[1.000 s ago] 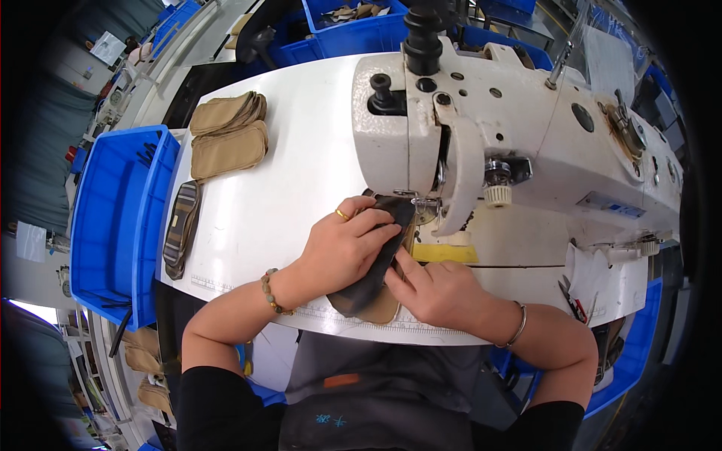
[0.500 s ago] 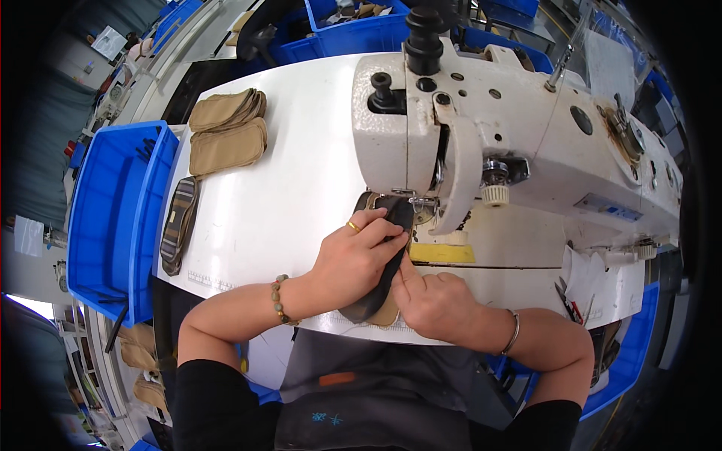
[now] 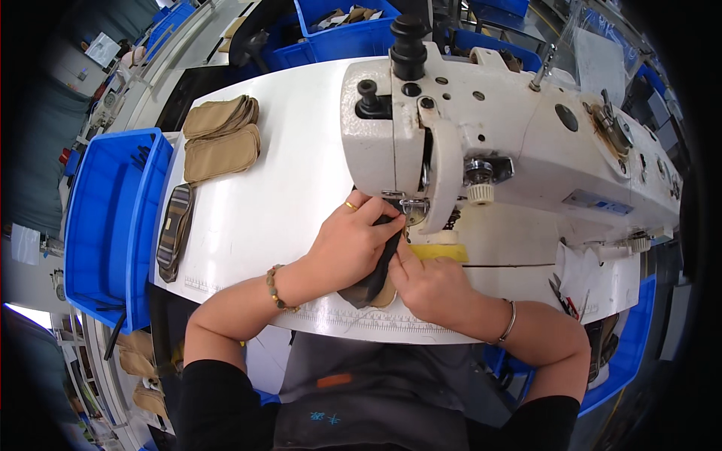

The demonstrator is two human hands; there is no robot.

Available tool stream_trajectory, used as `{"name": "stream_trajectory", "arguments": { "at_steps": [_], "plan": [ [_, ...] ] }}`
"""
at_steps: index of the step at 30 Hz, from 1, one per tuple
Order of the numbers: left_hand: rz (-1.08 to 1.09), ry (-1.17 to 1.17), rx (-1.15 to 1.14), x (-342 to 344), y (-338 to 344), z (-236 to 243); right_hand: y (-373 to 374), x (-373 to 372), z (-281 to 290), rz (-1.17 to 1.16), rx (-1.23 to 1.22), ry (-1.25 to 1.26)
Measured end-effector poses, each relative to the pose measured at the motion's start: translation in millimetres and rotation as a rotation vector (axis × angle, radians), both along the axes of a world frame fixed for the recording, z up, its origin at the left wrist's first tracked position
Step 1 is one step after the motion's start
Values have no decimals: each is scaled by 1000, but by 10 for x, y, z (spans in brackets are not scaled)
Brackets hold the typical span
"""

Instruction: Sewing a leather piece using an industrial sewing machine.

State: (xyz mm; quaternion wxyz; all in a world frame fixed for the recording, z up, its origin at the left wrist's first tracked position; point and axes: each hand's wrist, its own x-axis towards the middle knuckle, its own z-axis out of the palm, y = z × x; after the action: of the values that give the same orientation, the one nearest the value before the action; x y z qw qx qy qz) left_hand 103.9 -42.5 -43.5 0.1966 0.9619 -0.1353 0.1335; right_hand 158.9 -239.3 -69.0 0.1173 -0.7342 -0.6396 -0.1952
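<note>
A dark fabric piece [image 3: 366,289] with a tan layer [image 3: 386,296] under it lies beneath the head of a white sewing machine [image 3: 368,143]. My left hand [image 3: 353,237] pinches the dark fabric close to the metal presser foot [image 3: 414,207], the fingers bent over its far end. Along the right edge of the same piece, my right hand [image 3: 432,286] grips with thumb and forefinger, the other fingers curled. The fabric's far end is hidden behind my left fingers and the machine head.
Tan fabric pouches [image 3: 222,152] are stacked at the table's far left, with a striped pouch [image 3: 175,229] nearer. A blue bin [image 3: 113,225] stands left of the white table [image 3: 293,135]. Scissors [image 3: 560,293] lie at the right beside white paper [image 3: 577,270]. A yellow strip [image 3: 440,251] sits by the needle area.
The dark fabric piece has slid farther under the machine head, away from me, with both hands still on it. The whole view has shifted slightly.
</note>
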Motion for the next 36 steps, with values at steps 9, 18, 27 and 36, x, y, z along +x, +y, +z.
{"name": "stream_trajectory", "arguments": {
  "at_steps": [9, 18, 27, 36],
  "plan": [
    [-88, 200, 339, -503, -60, 493, -18, -19, 34, -3, -27, 107],
    [36, 82, 224, -452, -164, 397, -101, -213, 129, 28, -94, -88],
    [63, -160, 285, -426, -131, 396, -114, -220, 126, 119, -29, -136],
    [25, 50, 191, -434, -282, 191, -119, -235, 85, 137, 31, -98]
  ]
}}
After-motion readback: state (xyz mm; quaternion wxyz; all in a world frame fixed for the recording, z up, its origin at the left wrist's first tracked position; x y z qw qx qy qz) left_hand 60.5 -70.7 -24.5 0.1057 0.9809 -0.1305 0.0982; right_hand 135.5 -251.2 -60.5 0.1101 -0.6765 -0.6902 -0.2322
